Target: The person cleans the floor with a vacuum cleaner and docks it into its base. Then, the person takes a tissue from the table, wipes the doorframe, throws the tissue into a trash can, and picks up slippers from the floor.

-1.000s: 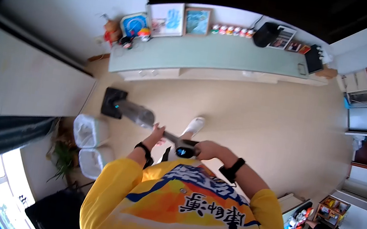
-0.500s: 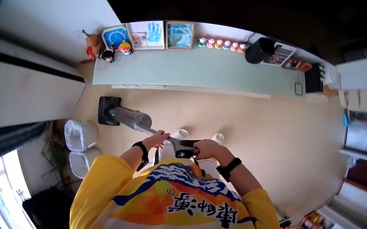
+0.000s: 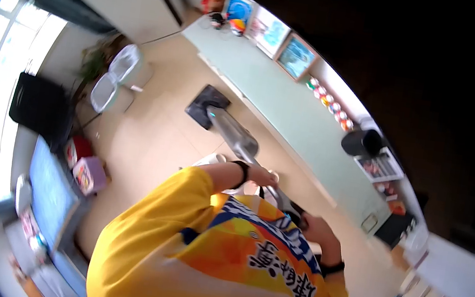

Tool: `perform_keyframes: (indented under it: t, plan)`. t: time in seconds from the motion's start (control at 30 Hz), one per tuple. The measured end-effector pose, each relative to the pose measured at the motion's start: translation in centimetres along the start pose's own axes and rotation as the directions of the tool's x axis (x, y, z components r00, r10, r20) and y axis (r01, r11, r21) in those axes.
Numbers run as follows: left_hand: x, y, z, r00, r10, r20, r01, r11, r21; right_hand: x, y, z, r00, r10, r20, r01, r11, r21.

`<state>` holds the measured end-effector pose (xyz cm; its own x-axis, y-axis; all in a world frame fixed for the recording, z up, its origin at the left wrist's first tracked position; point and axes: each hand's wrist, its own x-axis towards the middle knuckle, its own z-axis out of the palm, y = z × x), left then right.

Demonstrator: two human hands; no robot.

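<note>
A grey upright vacuum cleaner (image 3: 233, 132) leans diagonally across the floor in front of me, its dark flat floor head (image 3: 199, 106) resting on the tiles near the long counter. My left hand (image 3: 261, 175) is closed around the pole above the cleaner's body. Further up, my right hand (image 3: 321, 230) wraps round the black handle close to my waist; some of its fingers are hidden. A dark band sits on each wrist. White slippers (image 3: 216, 159) show partly below my arms.
A long pale-green counter (image 3: 291, 116) runs along the right, carrying picture frames (image 3: 295, 56), a row of small figurines (image 3: 330, 103) and a black cylinder (image 3: 362, 142). Two lined bins (image 3: 104, 92), a black chair (image 3: 41, 107), small boxes (image 3: 89, 175) and a blue bed-like surface (image 3: 53, 188) are leftward.
My view has turned left, so the counter now slants down to the right and the window side shows more. Both hands keep hold of the vacuum cleaner, whose head is nearer the counter.
</note>
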<state>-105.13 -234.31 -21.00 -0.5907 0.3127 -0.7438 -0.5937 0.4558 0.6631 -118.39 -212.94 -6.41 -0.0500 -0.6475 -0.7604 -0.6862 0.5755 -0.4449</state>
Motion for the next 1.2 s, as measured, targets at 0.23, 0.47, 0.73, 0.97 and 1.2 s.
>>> perform_keyframes:
  t: [0.23,0.47,0.73,0.97,1.2]
  plan:
    - [3.6,11.0,1.9,0.999,0.024,0.048,-0.022,0.999,-0.045,-10.3,5.7,-4.7,0.987,0.073,-0.143,-0.085,0.993,-0.076]
    - [3.6,11.9,2.8,0.937,0.158,-0.312,-0.255,0.919,-0.301,-11.8,-2.7,-12.1,0.985,-0.003,-0.172,-0.036,0.974,-0.223]
    - [-6.3,3.0,3.4,0.661,-0.077,-0.746,-0.499,0.698,-0.514,-4.9,-14.7,-11.1,0.962,-0.252,-0.106,0.183,0.880,-0.438]
    - [-12.1,-10.8,12.0,0.440,-0.442,-0.782,-0.366,0.707,-0.605,1.9,-20.7,4.4,0.921,-0.367,0.128,0.389,0.882,-0.267]
    - [-14.0,-12.1,21.0,0.256,-0.687,-0.680,0.063,0.713,-0.698,10.2,-15.9,17.7,0.961,-0.274,0.038,0.271,0.960,0.067]
